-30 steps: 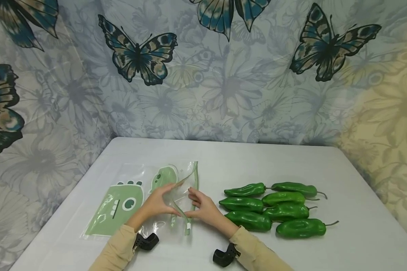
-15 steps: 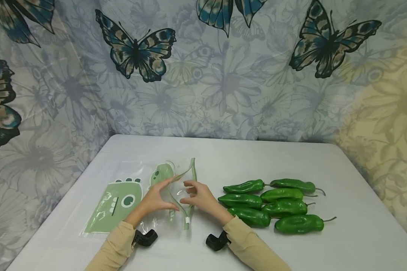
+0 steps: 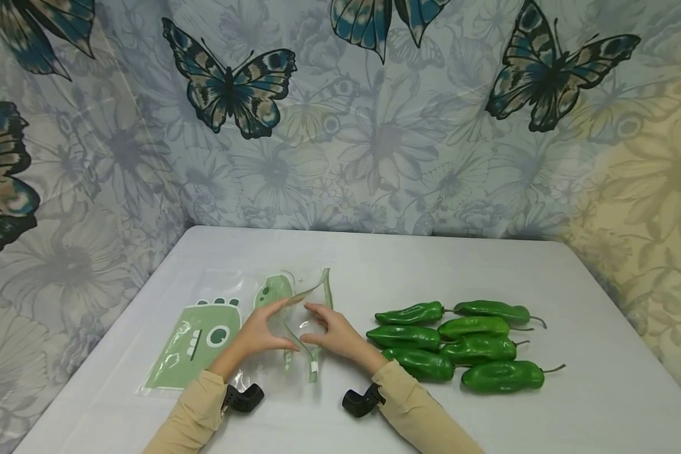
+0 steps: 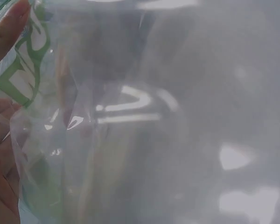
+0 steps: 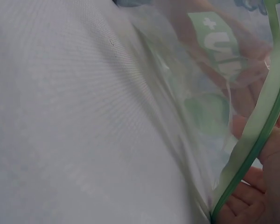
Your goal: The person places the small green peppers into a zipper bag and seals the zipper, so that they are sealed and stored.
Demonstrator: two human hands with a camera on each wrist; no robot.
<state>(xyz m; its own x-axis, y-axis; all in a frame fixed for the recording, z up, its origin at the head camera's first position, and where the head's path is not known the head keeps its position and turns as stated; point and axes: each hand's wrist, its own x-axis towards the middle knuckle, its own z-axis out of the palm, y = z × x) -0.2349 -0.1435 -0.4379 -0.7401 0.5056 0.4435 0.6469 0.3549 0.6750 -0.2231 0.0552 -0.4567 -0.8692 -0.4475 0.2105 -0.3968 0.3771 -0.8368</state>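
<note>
A clear zip bag [image 3: 272, 291] with a green dinosaur print lies left of centre, its mouth gaping toward the right. My left hand [image 3: 259, 331] is spread in a wide C at the near side of the mouth, thumb and fingertips right at the green zip edge. Facing it, my right hand [image 3: 340, 333] curves loosely, fingertips over the gap in the mouth with nothing gripped. In the left wrist view, the thumb [image 4: 8, 32] shows beside the plastic film. The right wrist view shows the green zip strip [image 5: 252, 140] crossing in front of the right fingers.
A green panel with a monster face [image 3: 195, 347] lies flat at the left under clear plastic. Several green peppers [image 3: 473, 350] lie in rows to the right on the white table [image 3: 374, 271]. A butterfly-patterned backdrop [image 3: 386, 157] stands behind the table.
My right hand has shifted slightly left and up. Its thumb has come away from my left thumb and the zip edge. Both hands hold nearly still over the last half second.
</note>
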